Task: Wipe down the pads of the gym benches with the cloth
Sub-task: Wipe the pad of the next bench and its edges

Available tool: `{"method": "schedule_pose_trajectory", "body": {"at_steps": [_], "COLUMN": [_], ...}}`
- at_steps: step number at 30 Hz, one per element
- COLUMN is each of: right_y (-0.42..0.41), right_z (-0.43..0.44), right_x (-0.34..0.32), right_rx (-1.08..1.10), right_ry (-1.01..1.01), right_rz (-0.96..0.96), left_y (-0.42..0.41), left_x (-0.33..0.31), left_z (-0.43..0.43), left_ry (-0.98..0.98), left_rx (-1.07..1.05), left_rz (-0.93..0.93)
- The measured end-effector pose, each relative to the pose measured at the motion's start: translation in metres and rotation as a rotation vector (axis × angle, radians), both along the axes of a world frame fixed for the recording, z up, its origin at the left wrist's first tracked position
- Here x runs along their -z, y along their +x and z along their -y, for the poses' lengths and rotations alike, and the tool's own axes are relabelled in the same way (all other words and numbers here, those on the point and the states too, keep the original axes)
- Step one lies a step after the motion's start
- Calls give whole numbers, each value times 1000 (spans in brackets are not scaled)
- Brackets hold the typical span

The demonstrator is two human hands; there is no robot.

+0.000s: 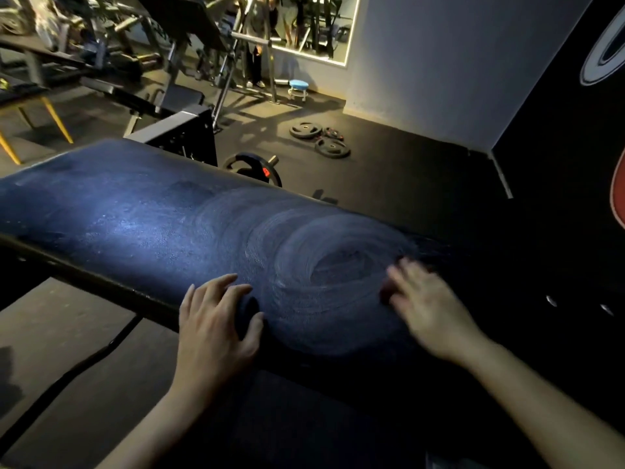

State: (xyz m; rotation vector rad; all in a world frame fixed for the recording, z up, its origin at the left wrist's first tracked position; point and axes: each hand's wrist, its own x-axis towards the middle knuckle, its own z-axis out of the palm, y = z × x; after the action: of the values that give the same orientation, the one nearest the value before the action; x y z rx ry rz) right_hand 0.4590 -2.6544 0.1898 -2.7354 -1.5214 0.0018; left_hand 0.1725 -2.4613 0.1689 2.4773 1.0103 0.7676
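Observation:
A long dark blue bench pad (142, 225) runs from the left to the lower right, with pale circular wipe swirls (304, 265) on its right half. My left hand (213, 330) rests on the pad's near edge, fingers spread and fairly straight. My right hand (429, 306) is motion-blurred and lies flat on the pad beside the swirls, fingers straight. A small dark reddish patch (385, 292) shows under its thumb side; it may be the cloth, most of which is hidden beneath the hand.
Weight plates (318, 138) lie on the black floor beyond the pad, and one plate (253, 169) stands just behind it. Other benches and racks (162, 79) fill the back left. A blue stool (298, 88) stands by the mirror. A black wall (558, 164) is at right.

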Motion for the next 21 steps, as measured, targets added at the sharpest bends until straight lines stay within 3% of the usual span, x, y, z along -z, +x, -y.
{"method": "schedule_pose_trajectory", "body": {"at_steps": [2, 4, 8, 10, 12, 15, 18, 21], "right_y": [49, 54, -63, -113, -112, -33, 55, 60], "right_z": [-28, -76, -114, -61, 1, 43, 14, -60], "right_x": [-12, -9, 7, 16, 17, 4, -17, -16], "right_rx": [263, 265, -238, -483, -541, -262, 193, 197], "right_ry": [-61, -42, 46, 56, 103, 51, -82, -51], "right_rz": [-105, -109, -99, -124, -95, 41, -78, -94], "left_y": [5, 9, 5, 3, 2, 4, 7, 8], "left_x": [1, 4, 13, 15, 17, 16, 14, 17], "left_z": [15, 26, 33, 33, 33, 35, 36, 34], "left_ry": [14, 3, -3, 3, 3, 11, 34, 58], "left_rx": [15, -12, -108, -110, -113, -128, -137, -159], "left_rz": [-12, -13, 9, 29, 34, 35, 18, 15]}}
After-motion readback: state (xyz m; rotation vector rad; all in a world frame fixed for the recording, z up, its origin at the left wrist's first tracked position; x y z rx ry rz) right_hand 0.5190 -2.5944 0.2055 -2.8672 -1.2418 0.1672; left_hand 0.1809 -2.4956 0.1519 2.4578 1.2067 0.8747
